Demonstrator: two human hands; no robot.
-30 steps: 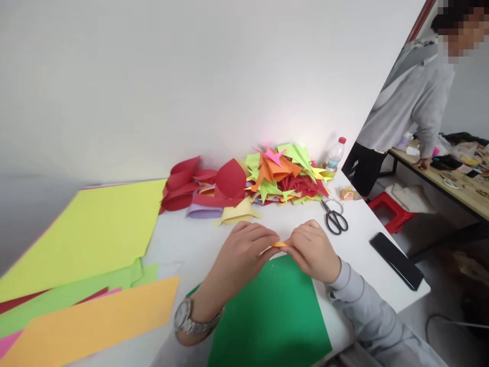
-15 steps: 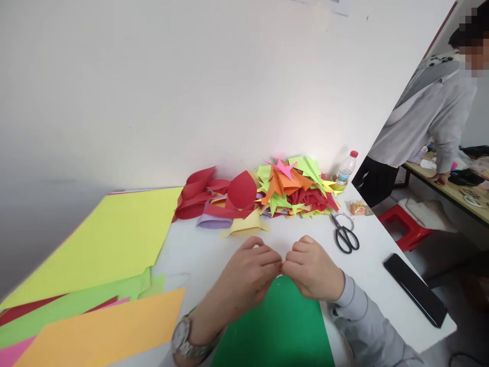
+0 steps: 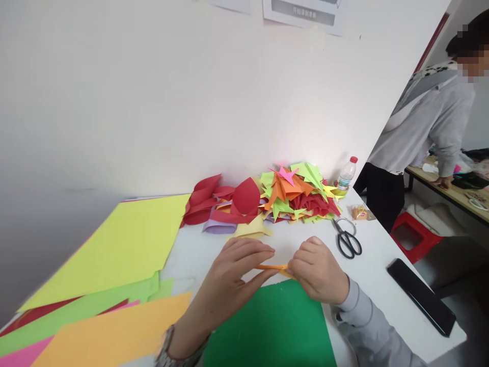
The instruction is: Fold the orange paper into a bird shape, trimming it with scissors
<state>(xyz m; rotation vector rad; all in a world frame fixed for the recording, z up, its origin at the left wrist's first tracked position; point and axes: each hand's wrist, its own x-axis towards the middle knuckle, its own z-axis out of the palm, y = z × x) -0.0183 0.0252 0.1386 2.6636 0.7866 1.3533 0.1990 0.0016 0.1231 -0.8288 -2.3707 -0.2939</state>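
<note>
Over the green sheet, a narrow folded strip of orange paper is held between both hands. My right hand is closed on its right end, fingers curled in. My left hand has its thumb under the strip and its fingers above, with the paper lying between them. Part of the orange paper is hidden by the fingers. Behind the hands are a cream folded paper piece and red curved paper pieces.
Folded paper shapes are heaped against the wall. Scissors, a bottle, a wrapped snack and a black phone stand or lie to the right. Yellow sheets and an orange sheet lie left. A person stands beyond.
My left hand has opened out from a tight pinch and moved slightly left, so the orange strip now shows between the hands. The view has tilted up a little.
</note>
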